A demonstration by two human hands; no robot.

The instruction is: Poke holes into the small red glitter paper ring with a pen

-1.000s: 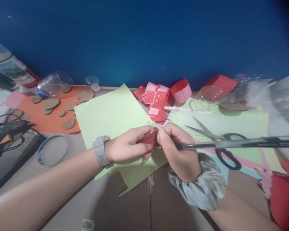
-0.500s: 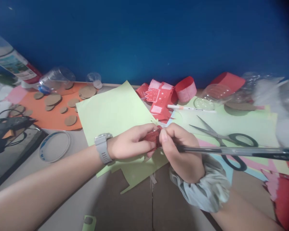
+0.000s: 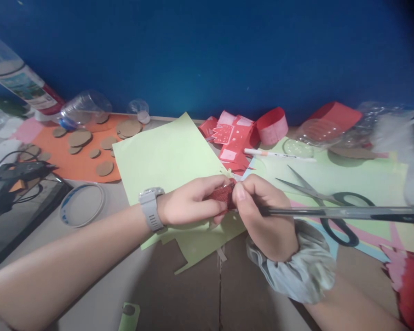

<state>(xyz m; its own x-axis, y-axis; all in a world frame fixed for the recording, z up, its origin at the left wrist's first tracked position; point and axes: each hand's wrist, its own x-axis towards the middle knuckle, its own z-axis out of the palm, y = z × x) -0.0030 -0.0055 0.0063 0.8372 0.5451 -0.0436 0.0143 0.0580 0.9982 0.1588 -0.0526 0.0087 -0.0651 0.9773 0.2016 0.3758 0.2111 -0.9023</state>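
My left hand, with a grey watch at the wrist, has its fingers wrapped round a small dark red patterned piece. Against its right end my right hand is pinched, thumb and forefinger together. A long black pen lies in the grip of my right hand and points out to the right; its tip is hidden by the fingers. Both hands are over the light green sheet. Above them lie red and pink paper pieces.
Open scissors and a white marker lie to the right. Cardboard discs rest on orange paper. A tape ring, a glue gun and a clear bottle are at the left.
The whole view has shifted slightly, so the hands and objects appear a little further right. Both hands keep the same hold.
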